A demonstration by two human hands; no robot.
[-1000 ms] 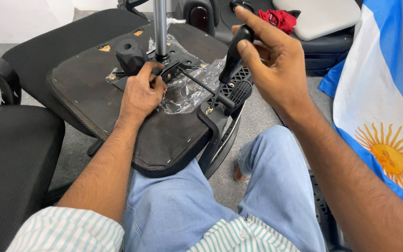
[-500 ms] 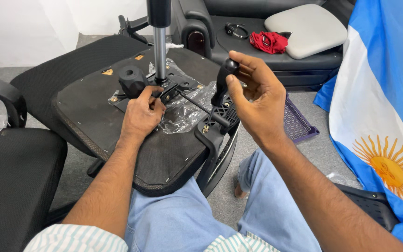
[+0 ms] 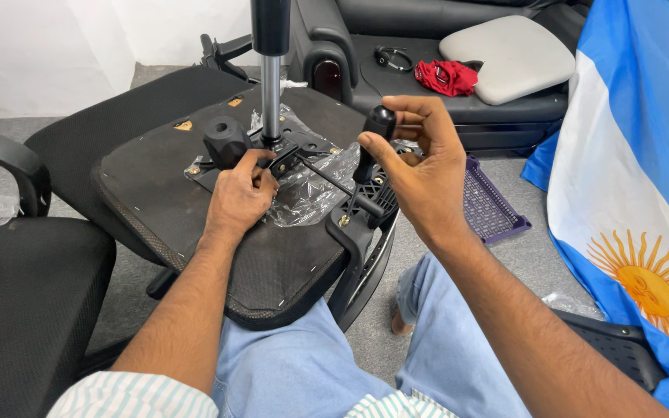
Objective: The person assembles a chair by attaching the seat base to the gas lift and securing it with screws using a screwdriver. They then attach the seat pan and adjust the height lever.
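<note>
On one seat base — two hands, one screwdriver.

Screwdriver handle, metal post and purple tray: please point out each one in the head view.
screwdriver handle (image 3: 379,124), head view, on the rounded black top, held by the right hand (image 3: 420,182).
metal post (image 3: 271,97), head view, on the shiny middle section.
purple tray (image 3: 493,209), head view, on its grid floor.

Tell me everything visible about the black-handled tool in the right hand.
The screwdriver has a rounded, glossy black handle, plastic by its look, and a thin dark shaft. It stands nearly upright, tilted slightly, its tip down at the armrest bracket on the edge of the upturned chair seat. The right hand wraps its handle top with fingertips; the tip itself is hard to make out.
</note>
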